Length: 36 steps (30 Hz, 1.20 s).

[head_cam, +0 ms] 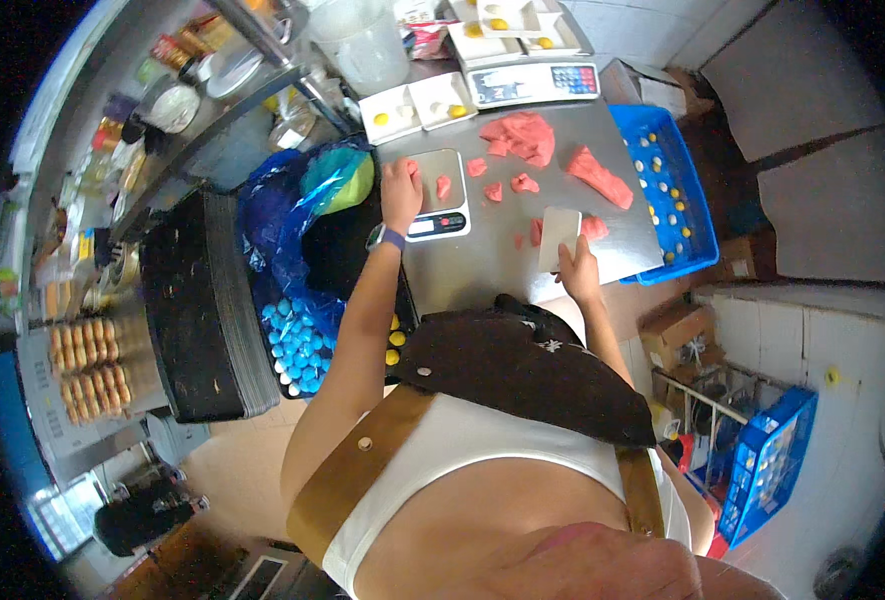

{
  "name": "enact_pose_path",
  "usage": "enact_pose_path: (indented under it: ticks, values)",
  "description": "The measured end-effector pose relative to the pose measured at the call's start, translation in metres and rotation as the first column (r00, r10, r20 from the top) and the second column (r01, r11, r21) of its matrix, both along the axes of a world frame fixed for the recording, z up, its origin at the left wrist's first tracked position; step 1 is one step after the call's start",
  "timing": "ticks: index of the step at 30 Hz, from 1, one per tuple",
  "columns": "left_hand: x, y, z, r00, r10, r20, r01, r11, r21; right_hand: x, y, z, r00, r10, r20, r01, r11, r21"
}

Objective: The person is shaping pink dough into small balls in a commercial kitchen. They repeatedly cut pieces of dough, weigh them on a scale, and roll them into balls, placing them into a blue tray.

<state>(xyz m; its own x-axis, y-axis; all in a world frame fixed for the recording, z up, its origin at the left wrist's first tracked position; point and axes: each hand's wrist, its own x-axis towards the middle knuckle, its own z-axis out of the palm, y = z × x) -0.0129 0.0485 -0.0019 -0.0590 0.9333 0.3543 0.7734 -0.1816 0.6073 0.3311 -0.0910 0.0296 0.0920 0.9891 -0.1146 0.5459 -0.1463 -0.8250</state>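
My left hand (401, 191) is over the left side of a small digital kitchen scale (451, 163), its fingertips around a bit of pink dough. Another small pink dough piece (443, 187) rests on the scale's plate. My right hand (580, 271) grips a flat pale dough scraper (561, 234), held above the steel table (480, 270). Pink dough shows on both sides of the scraper, partly hidden by it. Beyond lie a large pink dough lump (525, 137), a long dough strip (600, 177) and several small cut pieces (523, 183).
White trays (390, 112) with yellow balls and a larger scale (532, 84) line the table's back. At right stands a blue crate (701, 225) with small balls. Blue plastic film (277, 217), a tray of blue balls (297, 345) and stacked black trays (194, 307) are at left.
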Motion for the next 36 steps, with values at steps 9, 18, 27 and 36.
enact_pose_path:
  ticks: [9, 18, 27, 36]
  values:
    - [0.146, -0.069, 0.018, 0.876, -0.388, -0.286, 0.369, 0.922, -0.119, -0.004, 0.013, -0.004, 0.824, 0.096, 0.558, -0.076, 0.995, -0.059]
    - [0.187, -0.092, -0.046, 0.937, -0.23, 0.264, 0.299, 0.917, -0.264, -0.023, 0.03, -0.044, 0.784, 0.222, 0.58, -0.235, 0.971, -0.053]
    - [0.157, -0.094, -0.046, 0.205, 0.431, 0.879, 0.58, 0.67, -0.464, -0.038, -0.001, 0.033, 0.844, 0.021, -0.535, -0.105, 0.986, -0.127]
    - [0.05, -0.09, 0.009, -0.644, 0.264, 0.718, 0.545, 0.817, 0.188, 0.004, -0.003, 0.043, 0.827, -0.08, -0.557, 0.057, 0.997, -0.058]
